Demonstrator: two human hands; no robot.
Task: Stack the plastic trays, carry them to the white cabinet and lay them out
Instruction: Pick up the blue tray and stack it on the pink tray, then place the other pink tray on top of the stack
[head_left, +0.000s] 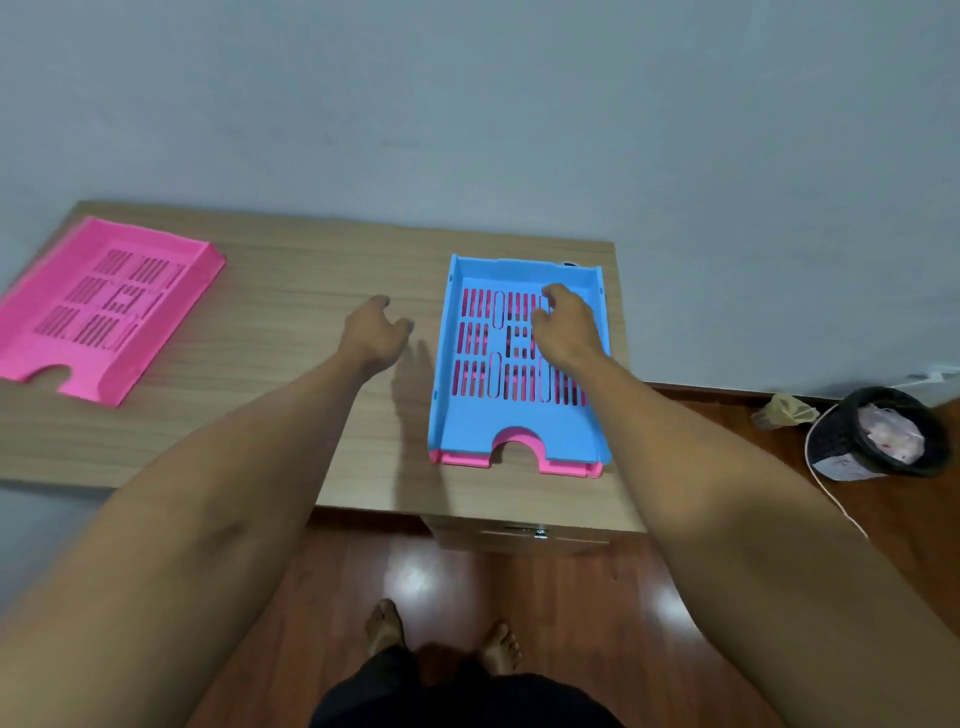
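A blue slotted plastic tray (470, 415) sits nested on a pink tray (563, 464) near the right end of the wooden table (291, 322); only the pink one's front lip shows. My right hand (563, 327) hovers over the blue tray's floor, fingers curled and apart, holding nothing. My left hand (375, 330) is above the bare table just left of the stack, fingers loosely spread, also empty. A second pink tray (104, 306) lies by itself at the table's far left.
A grey wall stands behind the table. A drawer unit (524, 535) sits under the table's right end. On the wood floor to the right are a black waste bin (878, 434), a crumpled bag (784, 410) and a white cord (831, 493). My bare feet (441, 636) stand below.
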